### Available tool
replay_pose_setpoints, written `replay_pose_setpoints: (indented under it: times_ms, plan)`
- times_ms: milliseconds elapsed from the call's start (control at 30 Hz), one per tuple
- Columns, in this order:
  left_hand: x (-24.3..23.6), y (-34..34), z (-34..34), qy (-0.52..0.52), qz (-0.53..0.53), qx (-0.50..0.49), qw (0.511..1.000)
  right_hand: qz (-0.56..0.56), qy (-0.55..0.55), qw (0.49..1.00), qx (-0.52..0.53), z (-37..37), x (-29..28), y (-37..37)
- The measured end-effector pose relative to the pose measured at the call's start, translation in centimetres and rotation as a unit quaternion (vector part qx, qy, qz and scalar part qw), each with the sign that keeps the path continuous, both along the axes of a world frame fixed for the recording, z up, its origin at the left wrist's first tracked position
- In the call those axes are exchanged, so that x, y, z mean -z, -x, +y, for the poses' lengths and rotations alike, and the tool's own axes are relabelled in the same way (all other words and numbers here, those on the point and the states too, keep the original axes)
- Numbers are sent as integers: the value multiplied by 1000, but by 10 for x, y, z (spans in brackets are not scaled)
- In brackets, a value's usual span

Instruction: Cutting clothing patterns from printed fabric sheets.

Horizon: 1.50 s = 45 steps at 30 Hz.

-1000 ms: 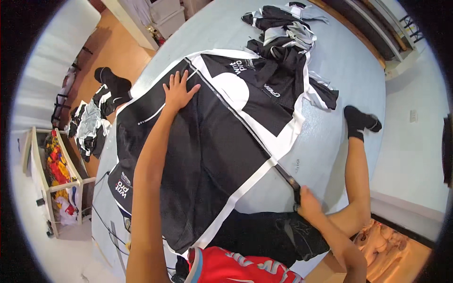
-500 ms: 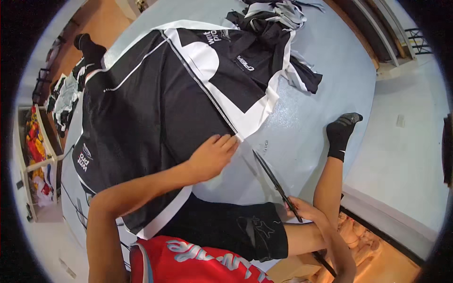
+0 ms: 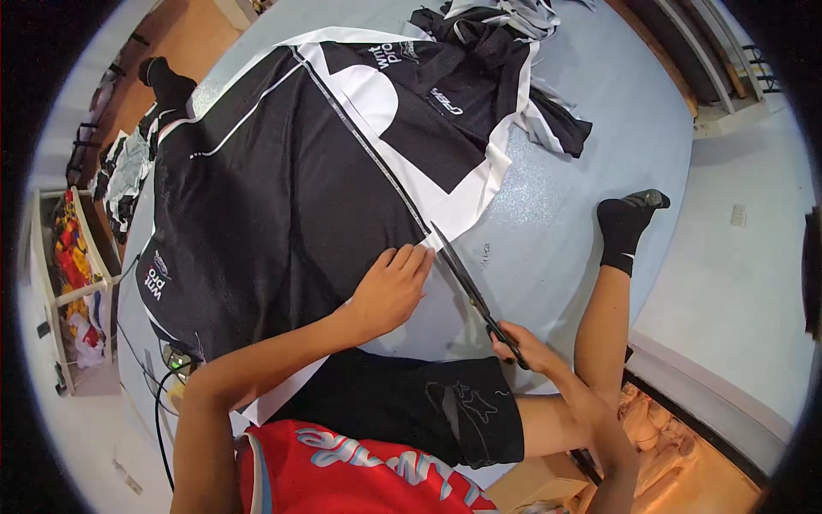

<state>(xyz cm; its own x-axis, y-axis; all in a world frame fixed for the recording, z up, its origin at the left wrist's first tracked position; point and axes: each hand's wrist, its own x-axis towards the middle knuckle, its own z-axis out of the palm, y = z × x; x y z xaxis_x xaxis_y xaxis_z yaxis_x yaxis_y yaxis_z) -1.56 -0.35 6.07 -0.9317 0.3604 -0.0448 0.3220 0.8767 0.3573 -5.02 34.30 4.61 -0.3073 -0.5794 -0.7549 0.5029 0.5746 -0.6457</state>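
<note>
A large black printed fabric sheet (image 3: pixel 342 197) with white borders and a white rounded shape lies spread before me. A thin patterned strip (image 3: pixel 372 155) runs slantwise across it. My left hand (image 3: pixel 390 293) is closed on the sheet's near edge, fingers bent at the strip's lower end. My right hand (image 3: pixel 524 346) grips the handles of long dark scissors (image 3: pixel 467 284). Their tip lies at the white border just beyond my left fingertips. Whether the blades are parted is too fine to tell.
Everything rests on a pale grey-blue table (image 3: pixel 548 206). Crumpled black-and-white fabric (image 3: pixel 505 34) is heaped at its far side. My legs stretch along both sides of the sheet. A shelf unit (image 3: pixel 81 295) with colourful cloth stands left, near a cable (image 3: pixel 158 420). A cardboard box (image 3: pixel 535 484) sits below right.
The scissors and my right hand have moved up and left, bringing the tip from bare table onto the sheet's white border. My left hand stays at nearly the same spot on the edge.
</note>
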Motion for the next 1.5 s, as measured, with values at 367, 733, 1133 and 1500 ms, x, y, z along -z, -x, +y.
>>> replay_pose_setpoints:
  times_ms: [367,733,1133,1500]
  plan:
    - [15,1,6,-8,24,-30,999,41,-42,998,10,-21,-1,10]
    - [21,-3,-1,11,47,-8,999,60,-65,996,8,-24,-3,15]
    - [28,2,2,7,59,-31,998,40,-74,996,32,-24,3,3]
    - [32,-2,3,-23,82,-50,995,93,-75,993,13,-44,9,12]
